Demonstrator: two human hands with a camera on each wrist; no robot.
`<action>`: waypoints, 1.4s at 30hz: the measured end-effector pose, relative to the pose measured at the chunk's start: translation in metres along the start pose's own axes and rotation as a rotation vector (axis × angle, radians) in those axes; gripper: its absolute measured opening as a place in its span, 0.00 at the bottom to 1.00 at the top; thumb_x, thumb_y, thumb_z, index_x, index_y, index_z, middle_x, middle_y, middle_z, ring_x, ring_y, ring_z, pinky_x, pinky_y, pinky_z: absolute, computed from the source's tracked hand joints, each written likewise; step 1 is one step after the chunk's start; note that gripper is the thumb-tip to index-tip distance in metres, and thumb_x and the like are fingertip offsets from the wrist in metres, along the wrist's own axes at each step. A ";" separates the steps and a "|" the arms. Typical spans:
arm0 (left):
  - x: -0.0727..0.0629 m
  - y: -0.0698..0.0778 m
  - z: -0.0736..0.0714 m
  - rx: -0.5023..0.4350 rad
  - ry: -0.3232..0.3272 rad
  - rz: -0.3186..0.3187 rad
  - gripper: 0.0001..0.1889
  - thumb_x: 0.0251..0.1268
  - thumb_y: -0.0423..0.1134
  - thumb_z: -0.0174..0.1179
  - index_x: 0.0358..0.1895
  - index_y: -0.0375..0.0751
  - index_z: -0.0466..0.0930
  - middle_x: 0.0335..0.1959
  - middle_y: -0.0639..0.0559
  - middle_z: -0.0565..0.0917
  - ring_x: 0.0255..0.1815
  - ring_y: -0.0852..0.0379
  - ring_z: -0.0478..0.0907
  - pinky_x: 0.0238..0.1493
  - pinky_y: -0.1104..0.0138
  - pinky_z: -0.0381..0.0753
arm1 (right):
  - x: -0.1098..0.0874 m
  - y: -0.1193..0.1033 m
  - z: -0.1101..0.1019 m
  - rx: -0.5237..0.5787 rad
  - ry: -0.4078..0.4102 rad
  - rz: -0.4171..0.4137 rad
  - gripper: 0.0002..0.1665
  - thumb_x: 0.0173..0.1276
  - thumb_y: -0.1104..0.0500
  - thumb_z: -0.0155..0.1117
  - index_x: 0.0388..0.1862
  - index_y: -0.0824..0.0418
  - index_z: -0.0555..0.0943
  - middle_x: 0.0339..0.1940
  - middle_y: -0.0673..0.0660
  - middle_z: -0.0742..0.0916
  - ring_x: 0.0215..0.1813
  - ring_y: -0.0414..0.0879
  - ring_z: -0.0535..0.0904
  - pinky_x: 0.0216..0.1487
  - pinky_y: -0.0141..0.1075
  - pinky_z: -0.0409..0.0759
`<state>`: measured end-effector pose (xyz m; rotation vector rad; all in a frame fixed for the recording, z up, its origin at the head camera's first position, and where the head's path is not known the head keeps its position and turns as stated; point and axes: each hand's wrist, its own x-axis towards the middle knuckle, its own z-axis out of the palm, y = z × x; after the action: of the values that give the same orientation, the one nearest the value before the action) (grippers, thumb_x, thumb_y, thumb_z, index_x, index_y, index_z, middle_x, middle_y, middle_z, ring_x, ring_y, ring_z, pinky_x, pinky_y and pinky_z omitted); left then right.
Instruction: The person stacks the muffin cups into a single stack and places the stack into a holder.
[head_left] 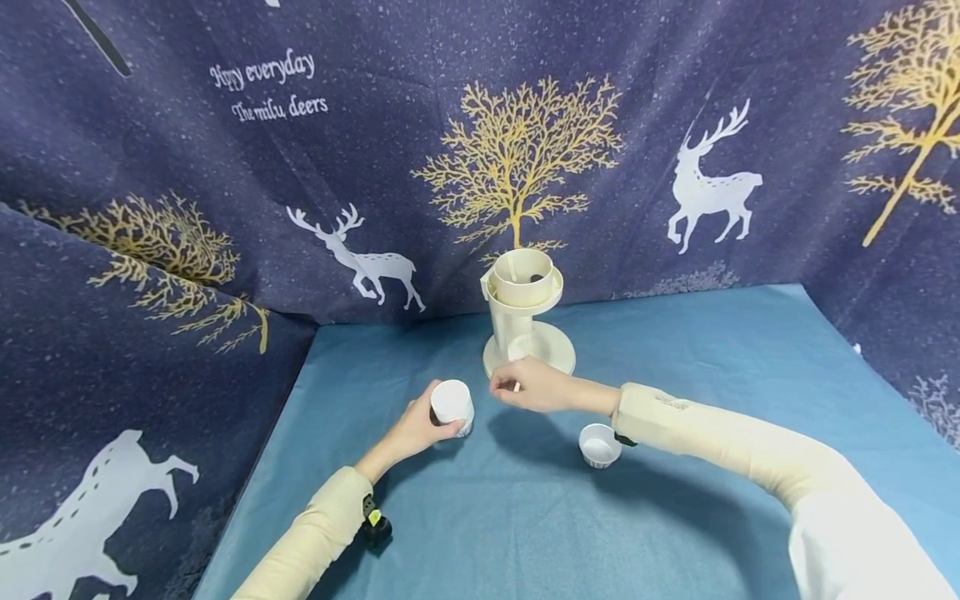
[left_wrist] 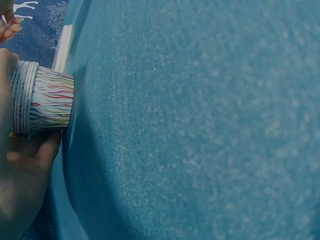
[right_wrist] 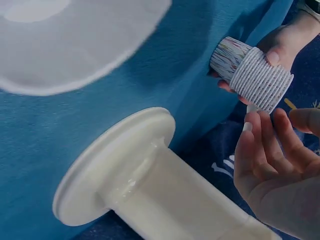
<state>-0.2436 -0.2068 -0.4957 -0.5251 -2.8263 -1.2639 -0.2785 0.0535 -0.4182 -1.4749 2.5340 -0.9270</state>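
Observation:
My left hand grips a nested stack of white paper baking cups, thumb on one side and fingers on the other. The left wrist view shows coloured wavy stripes on the outermost cup and several stacked rims. To the right of that stack, my right hand hovers with fingers loosely curled. In the right wrist view its fingertips are beside the stack's rim end, and no object shows between them. A single paper cup stands on the blue cloth under my right wrist.
Behind my right hand stands a cream plastic stand with a round base, a column and a cup-shaped top. Blue cloth covers the table. A dark curtain with deer and trees hangs along the back and sides.

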 end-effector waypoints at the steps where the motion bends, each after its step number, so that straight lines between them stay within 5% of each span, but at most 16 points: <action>1: 0.000 0.000 0.000 -0.002 0.000 0.001 0.30 0.54 0.43 0.71 0.59 0.43 0.68 0.48 0.46 0.83 0.49 0.52 0.81 0.48 0.60 0.78 | -0.002 0.001 0.000 0.002 -0.004 -0.001 0.07 0.68 0.63 0.57 0.34 0.57 0.83 0.31 0.50 0.87 0.35 0.35 0.80 0.39 0.28 0.80; 23: -0.001 0.002 -0.002 -0.007 -0.013 -0.032 0.32 0.54 0.45 0.71 0.61 0.43 0.67 0.51 0.45 0.81 0.52 0.50 0.80 0.50 0.56 0.78 | -0.042 0.024 -0.015 0.066 -0.107 0.084 0.09 0.69 0.63 0.56 0.40 0.61 0.84 0.39 0.57 0.89 0.42 0.37 0.83 0.44 0.30 0.80; 32: -0.001 0.001 -0.001 0.001 -0.014 -0.032 0.32 0.54 0.45 0.71 0.61 0.44 0.68 0.50 0.46 0.82 0.51 0.50 0.80 0.50 0.57 0.78 | -0.062 0.037 -0.017 0.067 -0.135 0.088 0.10 0.68 0.58 0.59 0.42 0.60 0.84 0.36 0.45 0.87 0.41 0.35 0.81 0.44 0.41 0.81; 42: -0.001 0.004 -0.001 0.002 -0.015 -0.043 0.33 0.54 0.45 0.71 0.61 0.43 0.67 0.51 0.45 0.81 0.52 0.50 0.80 0.51 0.56 0.78 | -0.088 0.043 -0.024 0.160 -0.280 0.137 0.28 0.63 0.45 0.68 0.58 0.58 0.78 0.56 0.52 0.84 0.58 0.51 0.78 0.57 0.53 0.76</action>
<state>-0.2421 -0.2053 -0.4923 -0.4776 -2.8655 -1.2699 -0.2722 0.1512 -0.4415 -1.2685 2.2703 -0.8171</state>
